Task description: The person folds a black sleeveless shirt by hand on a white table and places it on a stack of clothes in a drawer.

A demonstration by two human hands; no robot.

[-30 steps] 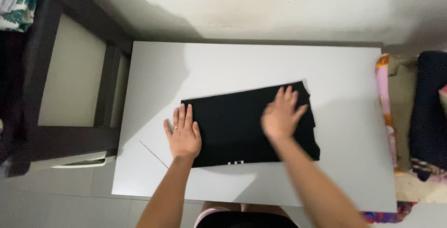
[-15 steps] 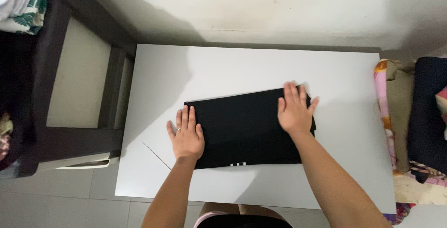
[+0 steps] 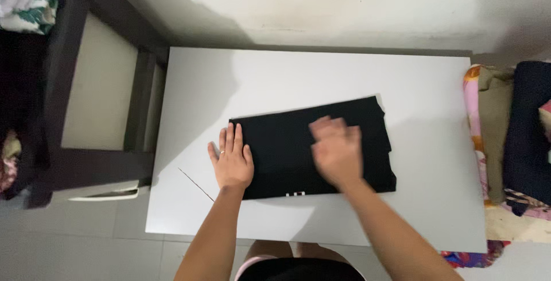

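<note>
Left hand flat, fingers together, pressing the left edge of the folded black garment. Right hand open over its middle (blurred, contact unclear). Dark, rectangular, slightly skewed, small white print at near edge, lying mid white table.

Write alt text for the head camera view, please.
Two bare hands press flat on a folded black garment lying on a white table: the left hand at its left edge, the right hand blurred over its middle. Dark furniture stands to the left.
</note>
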